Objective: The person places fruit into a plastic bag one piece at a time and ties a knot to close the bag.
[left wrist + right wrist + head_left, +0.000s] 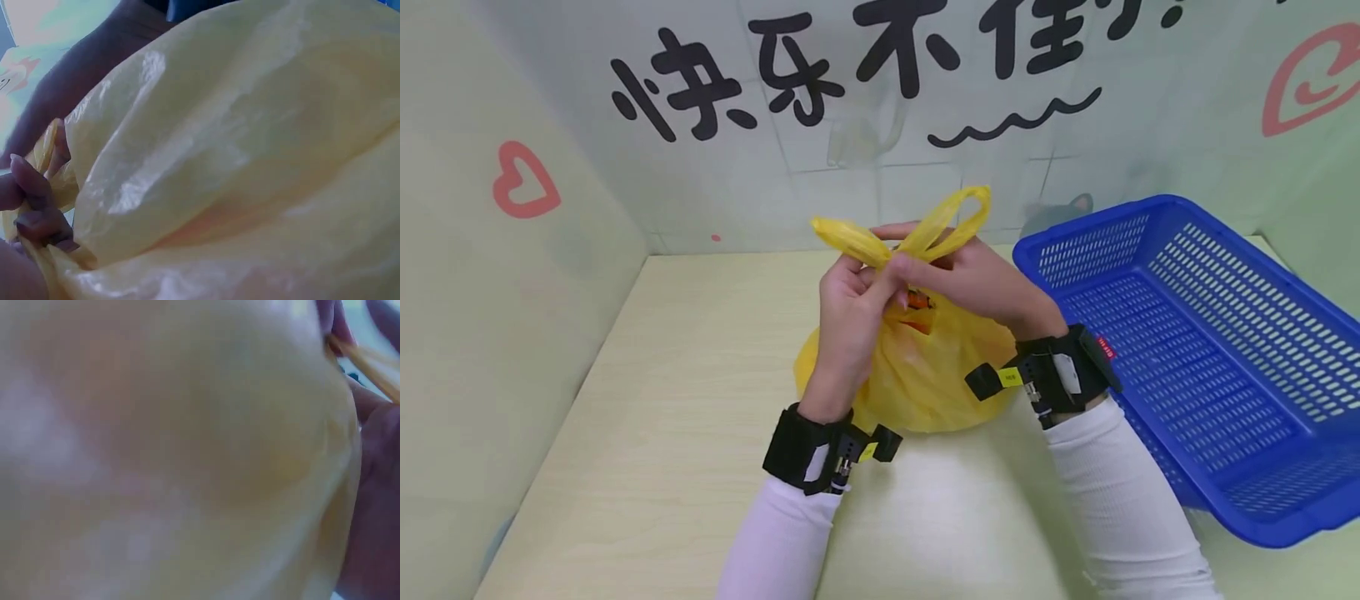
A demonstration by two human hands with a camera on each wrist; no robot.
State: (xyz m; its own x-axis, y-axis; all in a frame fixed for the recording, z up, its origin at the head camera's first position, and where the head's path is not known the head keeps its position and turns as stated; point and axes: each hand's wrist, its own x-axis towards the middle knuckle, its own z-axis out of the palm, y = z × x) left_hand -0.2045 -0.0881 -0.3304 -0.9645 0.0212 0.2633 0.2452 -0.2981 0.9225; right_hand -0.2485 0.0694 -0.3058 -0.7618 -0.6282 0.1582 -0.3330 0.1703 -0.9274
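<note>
A full yellow plastic bag [917, 383] sits on the table, its two handle loops standing up and crossing at the top. My left hand [853, 308] pinches the left handle [850, 239] low down, close to the crossing. From the other side my right hand [977, 279] pinches the right handle [955, 218], its thumb against the crossing. Something orange and red shows through a gap in the bag's mouth below the fingers. In the left wrist view the bag [206, 144] bulges across most of the picture, and in the right wrist view the bag [175, 450] hides nearly everything.
A blue plastic basket [1210, 492] with slotted walls stands to the right, beside my right forearm. The pale wooden table [700, 375] reaches to a back wall [715, 183] with black writing. A side wall with a pink heart [526, 180] rises on the left.
</note>
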